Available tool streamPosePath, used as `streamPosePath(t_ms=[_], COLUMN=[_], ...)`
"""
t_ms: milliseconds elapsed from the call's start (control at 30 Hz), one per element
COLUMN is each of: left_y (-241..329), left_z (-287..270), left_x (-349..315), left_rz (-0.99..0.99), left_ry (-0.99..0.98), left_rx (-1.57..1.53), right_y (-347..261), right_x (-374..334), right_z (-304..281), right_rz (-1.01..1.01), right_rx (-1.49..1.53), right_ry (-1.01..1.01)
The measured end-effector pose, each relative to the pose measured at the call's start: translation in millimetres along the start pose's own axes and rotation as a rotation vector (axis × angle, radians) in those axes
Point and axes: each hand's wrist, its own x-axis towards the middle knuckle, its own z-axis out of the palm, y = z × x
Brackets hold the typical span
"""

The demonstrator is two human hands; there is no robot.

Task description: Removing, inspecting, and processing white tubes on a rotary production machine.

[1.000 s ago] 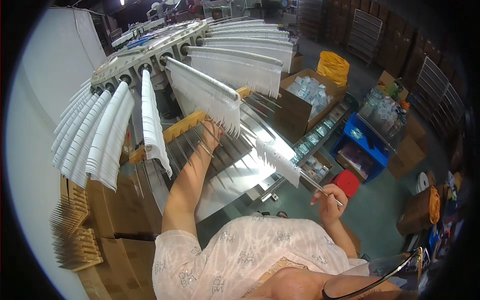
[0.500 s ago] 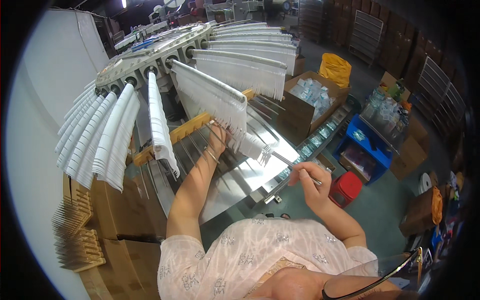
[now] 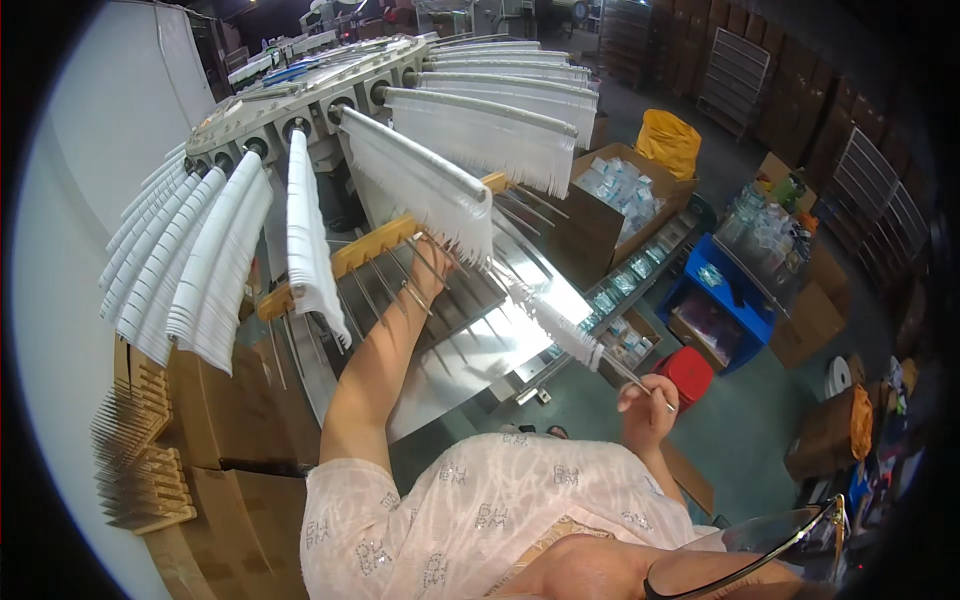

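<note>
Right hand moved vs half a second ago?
Yes. Against the red stool, the right hand has shifted rightward and lower in the picture, from the stool's left to its lower left.

Glossy metal rod (image 3: pixel 626 371), matt wooden bar (image 3: pixel 374 247), smooth shiny metal tabletop (image 3: pixel 440 388)

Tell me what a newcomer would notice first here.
Probably the fan of white fringed pieces hanging around the big grey metal machine, across the upper left and centre. Next, right of centre, the right hand gripping a thin silver metal rod, with the left hand mid-picture by a yellow wooden bar. A bright yellow crumpled bag stands out upper right.
</note>
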Motion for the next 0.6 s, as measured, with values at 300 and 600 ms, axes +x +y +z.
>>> streamPosePath(t_ms=[300,600], left_y=[-8.6,3.9], left_z=[13.4,24.6], left_x=[0.4,-24.9], left_rz=[0.109,0.109], left_ry=[-0.016,-0.007], left_rx=[-0.068,0.230], right_y=[-40.9,-43.2], right_x=[36.6,76.5], right_z=[26.7,90.3], right_rz=[-0.045,0.017], right_rx=[-0.308,-0.584], right_ry=[-0.153,-0.402])
